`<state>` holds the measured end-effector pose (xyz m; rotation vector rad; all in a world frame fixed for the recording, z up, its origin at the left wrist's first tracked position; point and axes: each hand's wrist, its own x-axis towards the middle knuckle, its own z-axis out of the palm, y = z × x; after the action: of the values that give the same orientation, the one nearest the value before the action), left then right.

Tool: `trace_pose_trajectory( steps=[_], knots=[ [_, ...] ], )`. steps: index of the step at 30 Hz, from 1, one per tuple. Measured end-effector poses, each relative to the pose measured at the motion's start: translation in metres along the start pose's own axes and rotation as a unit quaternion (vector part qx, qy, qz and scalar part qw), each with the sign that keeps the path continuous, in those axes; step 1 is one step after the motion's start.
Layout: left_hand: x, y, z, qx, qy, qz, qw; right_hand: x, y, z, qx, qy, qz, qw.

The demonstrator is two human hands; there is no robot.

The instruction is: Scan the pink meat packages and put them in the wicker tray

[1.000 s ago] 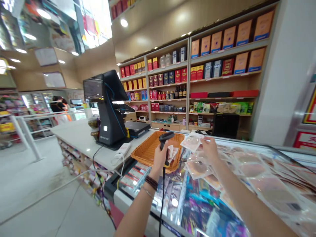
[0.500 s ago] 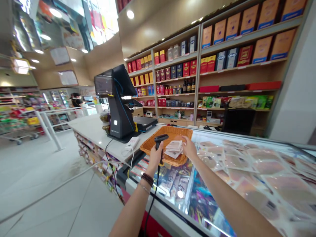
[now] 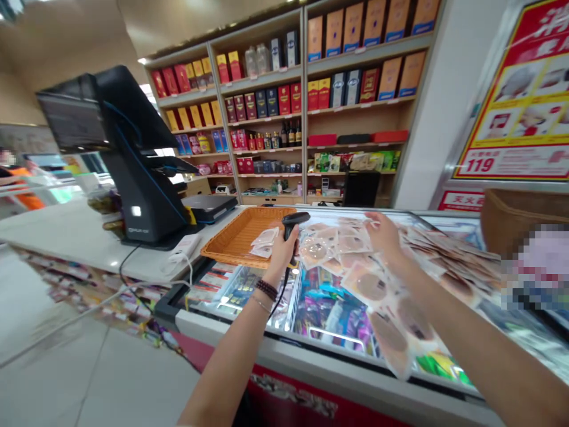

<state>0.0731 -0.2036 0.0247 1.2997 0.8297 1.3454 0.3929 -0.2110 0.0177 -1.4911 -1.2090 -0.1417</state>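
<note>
- The left hand (image 3: 284,248) is wrapped around the handle of a black scanner (image 3: 294,219). The scanner is between the basket and the flat packets, with its head up.
- The scanner looks hard and quite light, so one hand should be enough. The handle is the best place to hold it. The dark cord (image 3: 284,286) hanging below could tug a little.
- The right hand (image 3: 383,238) is at the far side of the flat packets (image 3: 371,286), with its fingers bent. I cannot tell if it is pinching one.
- The flat packets lie spread over the glass top of the freezer (image 3: 329,341), around and to the right of the scanner. Some lie on top of others.
- They look thin, light and bendy, with smooth, shiny wraps that may slip. The round brown bits inside might crack if squeezed, so a soft pinch on a clear edge or corner seems best.
- More packets (image 3: 265,242) sit in the right part of the orange basket (image 3: 233,237), left of the scanner. The basket looks light and stiff, and its rim would be easy to grab.
</note>
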Motion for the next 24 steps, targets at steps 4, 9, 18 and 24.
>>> trace_pose_trajectory(
  steps=[4,9,18,24],
  knots=[
    [0.001,-0.016,0.043,-0.010,-0.059,0.007,0.998,-0.012,0.017,-0.036,-0.081,-0.013,0.054,0.995],
    [-0.003,-0.048,0.072,0.010,-0.076,-0.020,0.997,-0.040,0.024,-0.026,-0.162,-0.059,0.042,0.984],
    [-0.008,-0.074,0.072,0.013,-0.078,0.004,0.997,-0.066,0.019,0.017,-0.080,0.036,0.082,0.993],
    [-0.016,-0.067,0.076,0.041,-0.103,0.017,0.994,-0.058,0.023,0.021,0.129,0.139,0.109,0.976]
  ],
)
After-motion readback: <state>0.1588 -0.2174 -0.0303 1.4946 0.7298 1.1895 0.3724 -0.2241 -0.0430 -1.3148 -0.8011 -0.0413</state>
